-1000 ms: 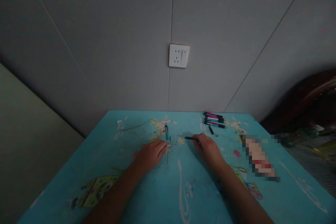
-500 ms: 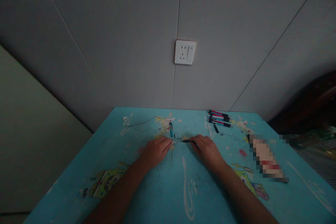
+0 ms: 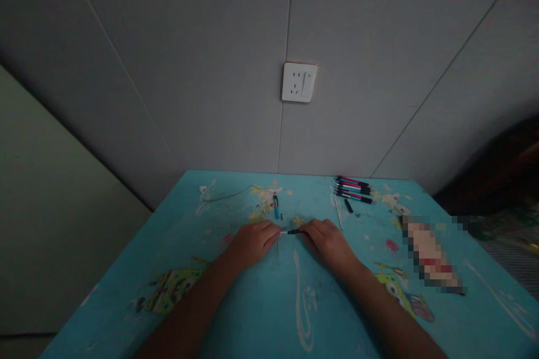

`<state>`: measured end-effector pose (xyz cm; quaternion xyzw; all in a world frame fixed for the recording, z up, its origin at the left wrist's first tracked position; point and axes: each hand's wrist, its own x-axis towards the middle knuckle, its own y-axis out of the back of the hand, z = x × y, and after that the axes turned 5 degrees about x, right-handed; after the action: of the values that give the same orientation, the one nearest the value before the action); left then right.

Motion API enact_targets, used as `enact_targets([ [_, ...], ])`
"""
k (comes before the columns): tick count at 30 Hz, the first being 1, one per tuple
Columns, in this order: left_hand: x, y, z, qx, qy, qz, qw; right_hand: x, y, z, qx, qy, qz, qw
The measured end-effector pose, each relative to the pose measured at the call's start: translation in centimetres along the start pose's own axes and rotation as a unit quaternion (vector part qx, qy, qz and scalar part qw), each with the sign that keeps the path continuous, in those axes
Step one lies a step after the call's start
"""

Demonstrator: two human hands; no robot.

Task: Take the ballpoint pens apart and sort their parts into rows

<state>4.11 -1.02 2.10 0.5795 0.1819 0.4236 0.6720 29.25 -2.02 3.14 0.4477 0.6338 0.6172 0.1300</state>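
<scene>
"Holding anything? Tell me, please."

"Yes. The left hand (image 3: 252, 242) has its grip closed around a thin white rod (image 3: 284, 233). The right hand (image 3: 329, 243) is pinching a black pen part (image 3: 293, 231). Both bits are between the hands, low over the tabletop (image 3: 248, 314)."

"Are they joined?"

"Their ends look like they meet. It's too small to tell how far one goes inside the other."

"How much is put together?"

"Not much of this one, I think. A blue pen barrel (image 3: 276, 208) lies by itself just past the hands. A tiny dark piece (image 3: 282, 216) is right beside it. Neither is on the bits in the hands."

"Is anything whole?"

"I think so. A bunch of pens (image 3: 353, 186) lies side by side near the back edge, off to the right. They look all in one piece, so those seem done."

"Anything else loose?"

"A short black piece (image 3: 348, 206), just in front of them. A thin white stick (image 3: 339, 215) lies near it, past the right hand."
</scene>
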Motion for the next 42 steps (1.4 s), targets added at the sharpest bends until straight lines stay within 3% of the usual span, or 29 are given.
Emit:
enact_targets([
  [11, -0.1, -0.1, 1.1, -0.016, -0.008, -0.016, 1.0, 0.4, -0.9, -1.2, 0.024, 0.074, 0.005, 0.997],
  [18, -0.1, 0.3, 0.8, -0.01, 0.029, 0.025, 0.999, -0.1, 0.2, -0.1, 0.118, -0.013, 0.047, 0.992],
  [24, 0.1, 0.2, 0.6, -0.013, 0.023, 0.029, 0.999, -0.4, -0.5, 0.6, 0.184, -0.068, 0.085, 0.977],
  [31, -0.1, -0.1, 1.4, -0.018, 0.002, -0.002, 1.0, -0.2, -1.1, -0.3, 0.201, -0.039, 0.048, 0.978],
  [42, 0.1, 0.0, 1.1, 0.027, -0.022, -0.042, 0.999, -0.5, -1.2, -1.0, 0.135, 0.02, 0.031, 0.99],
])
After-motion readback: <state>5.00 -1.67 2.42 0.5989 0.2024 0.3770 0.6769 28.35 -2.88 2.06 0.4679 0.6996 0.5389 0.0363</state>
